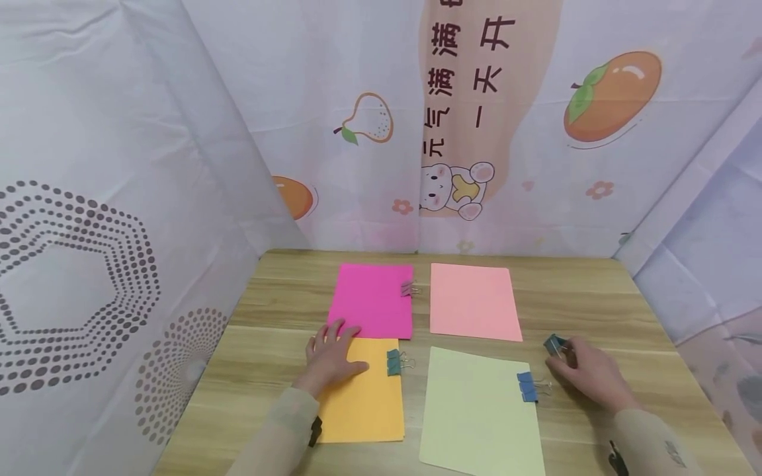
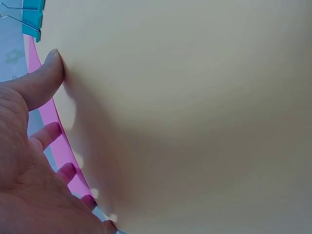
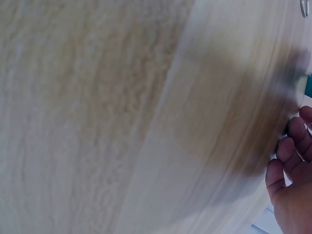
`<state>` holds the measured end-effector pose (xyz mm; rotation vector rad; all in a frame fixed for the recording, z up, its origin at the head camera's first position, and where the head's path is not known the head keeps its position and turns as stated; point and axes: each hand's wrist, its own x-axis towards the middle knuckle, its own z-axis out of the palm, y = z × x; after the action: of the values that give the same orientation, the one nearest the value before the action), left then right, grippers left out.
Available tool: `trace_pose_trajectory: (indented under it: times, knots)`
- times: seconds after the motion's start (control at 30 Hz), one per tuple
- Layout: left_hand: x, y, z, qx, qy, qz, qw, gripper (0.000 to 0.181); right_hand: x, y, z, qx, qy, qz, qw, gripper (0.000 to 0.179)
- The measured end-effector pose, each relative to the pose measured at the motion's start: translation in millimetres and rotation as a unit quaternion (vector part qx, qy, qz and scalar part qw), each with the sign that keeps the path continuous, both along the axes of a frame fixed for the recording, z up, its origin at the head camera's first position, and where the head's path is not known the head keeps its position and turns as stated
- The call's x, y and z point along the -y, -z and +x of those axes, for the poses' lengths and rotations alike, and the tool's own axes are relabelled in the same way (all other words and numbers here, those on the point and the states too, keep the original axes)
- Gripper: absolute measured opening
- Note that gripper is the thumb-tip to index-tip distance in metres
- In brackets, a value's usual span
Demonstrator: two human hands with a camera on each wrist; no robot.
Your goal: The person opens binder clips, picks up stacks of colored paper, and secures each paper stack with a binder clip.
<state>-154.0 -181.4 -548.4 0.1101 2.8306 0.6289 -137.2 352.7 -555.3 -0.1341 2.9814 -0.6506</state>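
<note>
My left hand (image 1: 330, 362) rests with spread fingers on the upper left of an orange-yellow paper stack (image 1: 363, 410); its fingertips reach the bottom edge of a magenta sheet (image 1: 372, 301). A teal binder clip (image 1: 393, 363) grips the yellow stack's right edge. Over the right of the table, my right hand (image 1: 595, 375) pinches a dark teal binder clip (image 1: 553, 344) by its wire handles, mouth facing away to the left. Only a sliver of that clip (image 3: 309, 87) shows in the right wrist view, beside curled fingers (image 3: 287, 146).
A pale green sheet (image 1: 479, 413) carries a blue binder clip (image 1: 527, 387) on its right edge. Behind it lies a salmon-pink sheet (image 1: 473, 301). A purplish binder clip (image 1: 407, 289) sits on the magenta sheet. Printed curtains (image 1: 297, 79) stand behind the wooden table (image 1: 595, 291).
</note>
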Motion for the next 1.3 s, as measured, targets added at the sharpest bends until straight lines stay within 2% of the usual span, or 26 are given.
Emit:
trace_pose_trajectory:
  times: [0.4, 0.67, 0.83, 1.3]
  knots:
    - [0.0, -6.7, 0.3, 0.002, 0.007, -0.006, 1.0, 0.08, -1.0, 3.2, 0.4, -0.001, 0.007, -0.004, 1.0, 0.064]
    - [-0.6, -4.2, 0.2, 0.003, 0.008, -0.002, 1.0, 0.081, -1.6, 4.1, -0.2, 0.012, 0.014, -0.004, 0.9998, 0.064]
    - [-0.9, -2.2, -0.4, 0.003, 0.007, 0.0, 1.0, 0.081, -2.4, 4.5, -0.9, 0.002, 0.01, -0.003, 0.9999, 0.063]
    - [-0.6, -3.7, 0.7, -0.001, 0.01, 0.001, 1.0, 0.081, 1.6, -0.6, 0.7, 0.01, 0.012, -0.01, 0.9998, 0.054]
